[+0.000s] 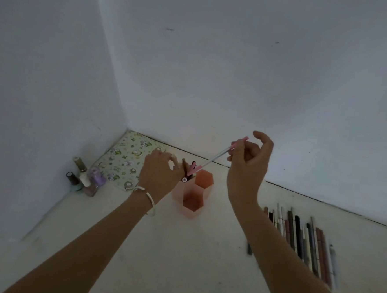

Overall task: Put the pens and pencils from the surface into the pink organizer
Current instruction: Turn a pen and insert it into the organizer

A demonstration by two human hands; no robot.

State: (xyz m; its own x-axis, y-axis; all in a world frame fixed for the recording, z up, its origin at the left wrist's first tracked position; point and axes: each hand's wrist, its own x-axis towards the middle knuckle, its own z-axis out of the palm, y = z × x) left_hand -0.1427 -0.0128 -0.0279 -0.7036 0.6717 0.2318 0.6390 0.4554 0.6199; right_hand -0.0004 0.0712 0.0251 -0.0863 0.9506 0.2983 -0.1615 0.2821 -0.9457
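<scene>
Pale surface (180,259), white walls (239,69), pens (305,241)

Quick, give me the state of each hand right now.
Left hand: fingers curled at the pens standing in the pink organizer; grip cannot be told.
Right hand: closed on a pink pen, tip angled down toward the organizer.

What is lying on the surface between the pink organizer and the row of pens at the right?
In the head view, only the right forearm crosses above; the surface between the pink organizer and the row of pens is bare.
</scene>
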